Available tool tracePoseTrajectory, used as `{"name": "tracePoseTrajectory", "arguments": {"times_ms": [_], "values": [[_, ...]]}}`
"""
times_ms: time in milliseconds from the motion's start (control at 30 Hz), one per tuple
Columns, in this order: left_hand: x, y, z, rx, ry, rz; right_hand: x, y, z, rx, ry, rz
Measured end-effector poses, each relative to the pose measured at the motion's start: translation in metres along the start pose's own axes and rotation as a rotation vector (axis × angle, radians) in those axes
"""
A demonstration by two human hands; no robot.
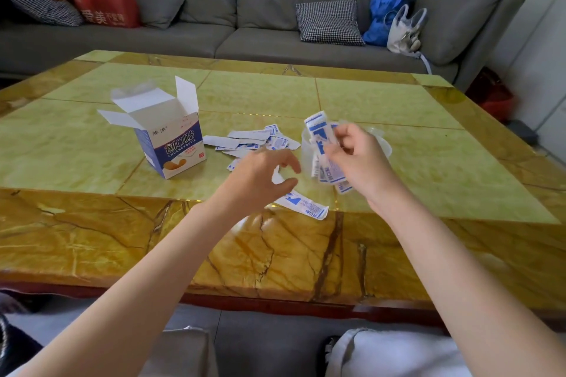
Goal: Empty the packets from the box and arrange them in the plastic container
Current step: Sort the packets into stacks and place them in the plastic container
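Now, from the head camera, your right hand (352, 156) is curled round a bundle of packets (324, 153), gripping them upright just in front of the plastic container (382, 141). That clear tub sits on the table (382, 101), partly hidden behind your hand, so you cannot tell how many packets are already inside. The bundle's long axis runs roughly top to bottom, with its lower ends hanging near the container's near wall.

Your left hand (260, 174) hovers low over the table, fingers loosely curved and apart, with thumb and forefinger making a wide gap. It holds nothing that can be made out clearly. A single packet (303, 206) lies flat just below and to the right of it, its long axis slanting from upper left to lower right. The left hand is plainly the nearer one for it.

Beyond the left hand, a loose heap of packets (254, 139) lies spread on the table between the box (171, 144) and the container. The box stands upright with its flaps open, to the left of the heap; it looks emptied, though its inside is not visible.

To go on, you would likely lower the bundle into the tub and then gather the strays.
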State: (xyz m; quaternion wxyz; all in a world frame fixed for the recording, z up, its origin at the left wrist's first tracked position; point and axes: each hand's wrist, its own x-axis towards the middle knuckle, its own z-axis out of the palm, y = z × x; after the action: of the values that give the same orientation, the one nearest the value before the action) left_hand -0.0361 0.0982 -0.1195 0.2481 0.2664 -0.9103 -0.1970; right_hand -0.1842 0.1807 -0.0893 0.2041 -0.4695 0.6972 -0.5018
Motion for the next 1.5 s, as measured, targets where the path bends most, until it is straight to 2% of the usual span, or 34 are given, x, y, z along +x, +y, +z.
{"name": "tracePoseTrajectory", "arguments": {"times_ms": [67, 167, 300, 433, 567, 633, 767, 833, 967, 1067, 1133, 1200, 1300, 1367, 1433, 1500], "values": [[-0.001, -0.010, 0.007, 0.152, -0.174, -0.044, -0.001, 0.002, -0.003, -0.255, -0.097, -0.102], [-0.002, -0.015, 0.016, 0.290, -0.331, -0.033, -0.004, 0.008, -0.001, -0.436, -0.300, -0.055], [0.007, -0.013, 0.013, 0.363, -0.310, -0.079, -0.004, 0.011, -0.002, -0.480, -0.406, -0.030], [0.005, -0.012, 0.008, 0.275, -0.243, -0.071, -0.005, 0.013, 0.005, -0.583, -0.525, -0.048], [0.002, -0.010, -0.001, 0.217, -0.273, -0.111, -0.007, 0.009, 0.017, -0.592, -0.440, -0.138], [-0.001, -0.010, -0.006, 0.096, -0.275, -0.176, -0.008, 0.005, 0.021, -0.518, -0.380, -0.155], [-0.011, -0.006, -0.021, -0.721, -0.260, -0.515, -0.006, 0.000, 0.026, -0.452, -0.240, -0.216], [-0.015, -0.008, -0.027, -0.950, -0.228, -0.636, -0.007, -0.001, 0.030, -0.475, -0.196, -0.259], [-0.020, -0.014, -0.031, -1.032, -0.185, -0.739, -0.010, -0.006, 0.037, -0.520, -0.181, -0.389], [-0.023, -0.022, -0.037, -1.001, -0.065, -0.751, -0.007, -0.007, 0.038, -0.516, -0.152, -0.364], [-0.024, -0.027, -0.044, -0.963, 0.028, -0.750, -0.002, -0.007, 0.035, -0.452, -0.030, -0.313], [-0.024, -0.030, -0.047, -0.984, 0.135, -0.740, -0.001, -0.010, 0.033, -0.166, 0.017, -0.148], [-0.024, -0.026, -0.044, -0.976, 0.236, -0.692, -0.006, -0.018, 0.040, 0.522, -0.163, 0.289], [-0.024, -0.019, -0.036, -0.889, 0.243, -0.627, -0.009, -0.020, 0.047, 0.775, -0.281, 0.453], [-0.023, -0.012, -0.029, -0.730, 0.213, -0.558, -0.009, -0.021, 0.053, 0.829, -0.346, 0.473], [-0.022, -0.008, -0.027, -0.626, 0.169, -0.499, -0.008, -0.023, 0.057, 0.690, -0.287, 0.412]]}}
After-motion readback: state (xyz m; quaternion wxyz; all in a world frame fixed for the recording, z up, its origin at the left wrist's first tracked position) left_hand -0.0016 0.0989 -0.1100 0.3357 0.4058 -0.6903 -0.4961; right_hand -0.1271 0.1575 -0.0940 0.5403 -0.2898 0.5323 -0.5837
